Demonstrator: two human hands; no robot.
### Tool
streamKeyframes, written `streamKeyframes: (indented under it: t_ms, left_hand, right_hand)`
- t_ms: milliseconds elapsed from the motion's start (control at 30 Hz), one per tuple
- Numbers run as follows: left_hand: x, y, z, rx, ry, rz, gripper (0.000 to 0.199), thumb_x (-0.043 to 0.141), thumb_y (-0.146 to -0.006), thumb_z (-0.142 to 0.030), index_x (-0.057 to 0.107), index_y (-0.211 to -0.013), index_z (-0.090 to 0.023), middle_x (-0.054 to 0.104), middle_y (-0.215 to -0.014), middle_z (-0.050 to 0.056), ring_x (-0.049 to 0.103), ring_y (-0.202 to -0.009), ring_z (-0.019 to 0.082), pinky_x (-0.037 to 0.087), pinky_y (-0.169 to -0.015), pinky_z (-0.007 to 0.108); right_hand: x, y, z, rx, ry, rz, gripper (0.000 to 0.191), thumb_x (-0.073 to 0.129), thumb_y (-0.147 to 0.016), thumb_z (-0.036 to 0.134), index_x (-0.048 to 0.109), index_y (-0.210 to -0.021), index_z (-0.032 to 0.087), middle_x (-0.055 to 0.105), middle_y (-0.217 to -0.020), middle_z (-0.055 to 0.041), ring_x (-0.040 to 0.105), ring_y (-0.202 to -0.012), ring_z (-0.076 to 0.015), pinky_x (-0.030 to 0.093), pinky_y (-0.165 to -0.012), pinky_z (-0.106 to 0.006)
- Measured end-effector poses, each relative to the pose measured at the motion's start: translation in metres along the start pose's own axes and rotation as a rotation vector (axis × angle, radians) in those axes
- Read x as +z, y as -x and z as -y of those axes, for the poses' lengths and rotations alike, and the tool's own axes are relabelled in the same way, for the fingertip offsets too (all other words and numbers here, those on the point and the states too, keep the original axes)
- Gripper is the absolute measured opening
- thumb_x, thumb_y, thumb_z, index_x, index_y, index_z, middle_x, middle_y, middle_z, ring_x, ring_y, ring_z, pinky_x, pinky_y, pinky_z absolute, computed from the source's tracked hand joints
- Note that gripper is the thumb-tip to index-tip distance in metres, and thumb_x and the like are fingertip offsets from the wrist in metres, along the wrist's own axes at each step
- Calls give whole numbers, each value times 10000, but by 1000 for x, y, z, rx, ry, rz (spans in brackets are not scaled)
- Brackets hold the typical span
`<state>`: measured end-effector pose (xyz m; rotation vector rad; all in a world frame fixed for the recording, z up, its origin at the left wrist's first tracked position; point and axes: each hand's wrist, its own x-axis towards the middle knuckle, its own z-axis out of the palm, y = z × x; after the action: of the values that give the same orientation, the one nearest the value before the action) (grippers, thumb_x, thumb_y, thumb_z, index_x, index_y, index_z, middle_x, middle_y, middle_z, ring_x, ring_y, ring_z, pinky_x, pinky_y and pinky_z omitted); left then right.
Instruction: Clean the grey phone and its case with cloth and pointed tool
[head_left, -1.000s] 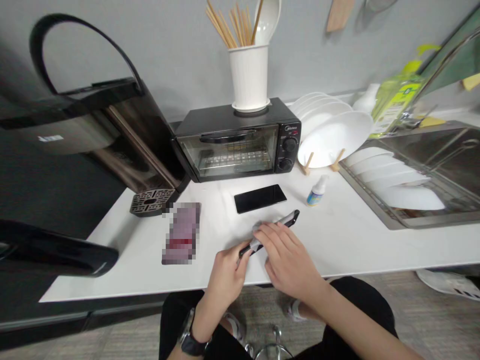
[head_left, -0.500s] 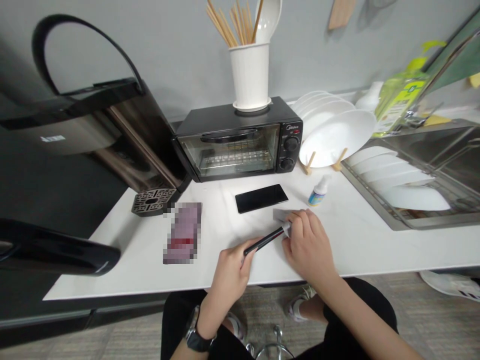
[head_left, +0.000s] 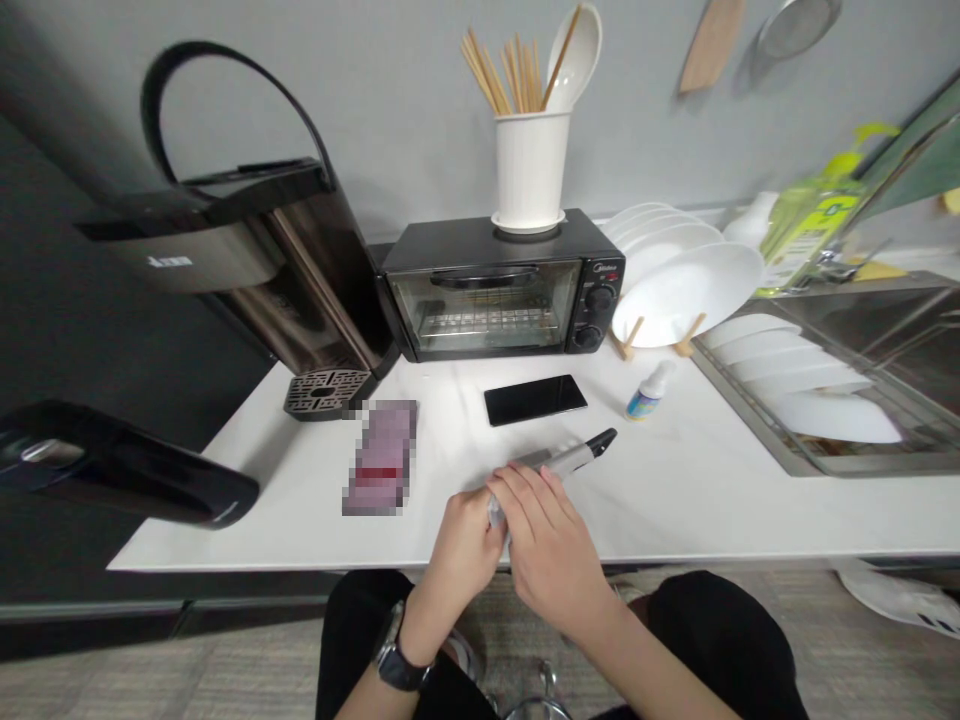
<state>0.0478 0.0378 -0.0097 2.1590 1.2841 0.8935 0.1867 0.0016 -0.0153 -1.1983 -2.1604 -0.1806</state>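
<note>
Holding a dark phone edge-up over the white desk, the left hand grips its near end while the right hand presses a pale cloth against it. Its long axis runs from the hands up and rightward, far tip toward a small dropper bottle. Just beyond the hands lies a second black phone, flat; a toaster oven stands behind.
</note>
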Motion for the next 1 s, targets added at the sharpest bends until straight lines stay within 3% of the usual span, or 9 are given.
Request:
streamKeyframes:
  t_ms: [100,233,433,500,600,733,800,867,1000]
  left_hand:
    - [-1,0,-1,-15,22,28,277,469,-865,-53,722,-860,-166,786,-829,80,730,-719,213,525,-687,278]
    - [-3,1,-3,-77,108,59,270,520,-1008,-214,751,-1146,-203,810,-1023,68,762,-871,208,563,-833,276]
    - [-3,-3,-5,-138,95,67,301,518,-1051,-324,762,-1173,-198,781,-857,40,731,-765,191,566,-819,271]
    - [-2,-5,-8,-133,84,61,310,509,-1052,-336,763,-1149,-187,776,-849,46,723,-754,196,562,-794,272]
    - [-1,-7,-9,-118,89,57,288,499,-1042,-302,754,-1111,-188,774,-835,44,713,-729,195,549,-734,264]
    - [1,-3,-4,-63,30,32,228,497,-914,-130,711,-838,-158,752,-752,57,670,-625,183,490,-603,254]
    - [1,-1,-1,-38,-17,23,223,491,-847,-85,662,-724,-160,719,-678,56,631,-564,178,461,-559,258]
    - [0,1,1,-31,-36,26,234,482,-848,-78,664,-724,-160,718,-676,57,635,-570,180,470,-571,260]
    - [-2,-1,-2,-56,74,56,245,502,-994,-196,746,-1021,-177,800,-904,67,744,-788,204,543,-747,270]
  right_hand:
    - [-9,4,-23,-69,64,23,565,418,-887,48,512,-1444,71,602,-1425,-143,472,-1362,-275,306,-1219,-442]
    - [-24,3,-56,-15,118,40,511,449,-862,50,555,-1362,59,614,-1356,-172,499,-1289,-313,344,-1177,-482]
    - [-39,-5,-99,145,190,11,335,499,-798,58,611,-1108,117,631,-1096,-155,543,-1048,-321,485,-989,-481]
    - [-36,-7,-95,205,181,-17,340,514,-777,75,601,-1104,106,619,-1114,-168,530,-1100,-341,456,-1058,-523]
    - [-25,-10,-60,258,104,-40,422,515,-758,91,581,-1174,78,605,-1210,-189,477,-1264,-370,283,-1219,-603]
    - [-5,-8,0,159,-70,11,620,505,-751,103,515,-1369,49,585,-1383,-183,425,-1387,-339,206,-1280,-551]
    - [0,-4,12,83,-90,33,680,494,-776,103,465,-1453,42,559,-1464,-171,402,-1427,-315,211,-1288,-509]
    - [-2,1,3,3,-52,55,696,470,-807,82,431,-1501,59,536,-1512,-152,398,-1443,-290,239,-1279,-479]
    - [-25,7,-56,-6,93,64,683,453,-796,52,443,-1479,48,548,-1471,-185,451,-1391,-320,325,-1226,-525]
